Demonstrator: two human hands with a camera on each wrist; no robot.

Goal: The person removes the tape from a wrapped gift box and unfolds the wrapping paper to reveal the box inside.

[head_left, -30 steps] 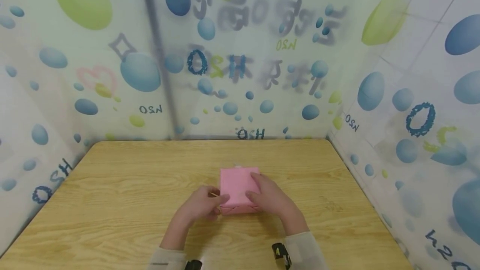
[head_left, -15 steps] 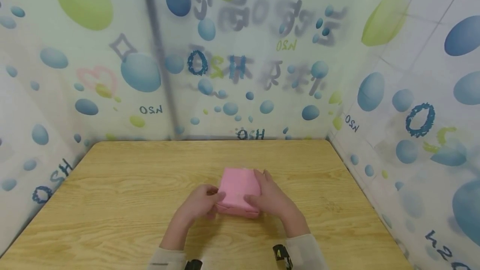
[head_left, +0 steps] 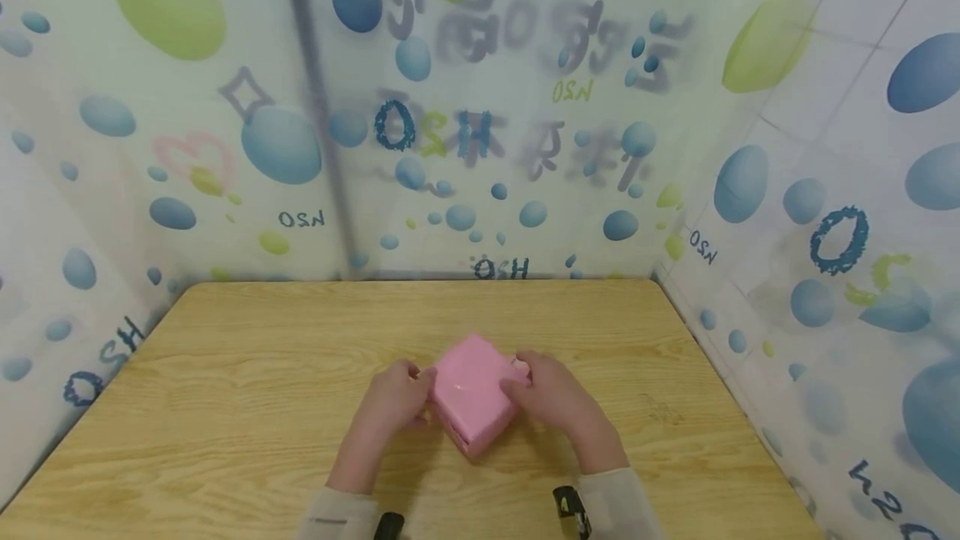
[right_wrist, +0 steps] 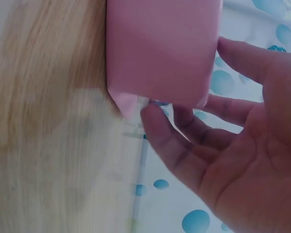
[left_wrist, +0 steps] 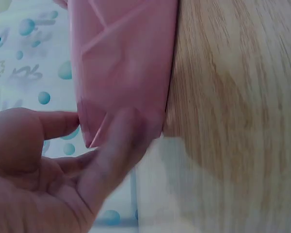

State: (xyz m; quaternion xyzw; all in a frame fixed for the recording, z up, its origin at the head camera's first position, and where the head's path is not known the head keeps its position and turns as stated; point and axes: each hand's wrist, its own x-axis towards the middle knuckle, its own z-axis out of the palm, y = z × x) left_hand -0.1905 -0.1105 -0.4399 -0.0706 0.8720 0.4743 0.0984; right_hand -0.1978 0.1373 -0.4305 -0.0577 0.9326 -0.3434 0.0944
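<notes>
**Pink box [head_left: 475, 394] grasped by both hands, mid-counter**

Head: box sits cornerwise on the wood counter [head_left: 262, 373], one corner aimed at the person. Left grip [head_left: 393, 397] grasps its left corner, thumb near the top edge. Right grip [head_left: 557, 394] grasps the right corner, thumb on top. Pale sleeves [head_left: 618, 507] on both arms. Dotted backdrop [head_left: 450, 65] behind and at both sides.

Left wrist: thumb at one edge of the box, fingers bent against the creased face; fingertips blurred. Box's lower edge lies along the counter.

Right wrist: thumb on the box's upper edge, other fingers curled at its end. Small pink flap [right_wrist: 123, 102] sticks out beside the fingertips, counter side.
</notes>
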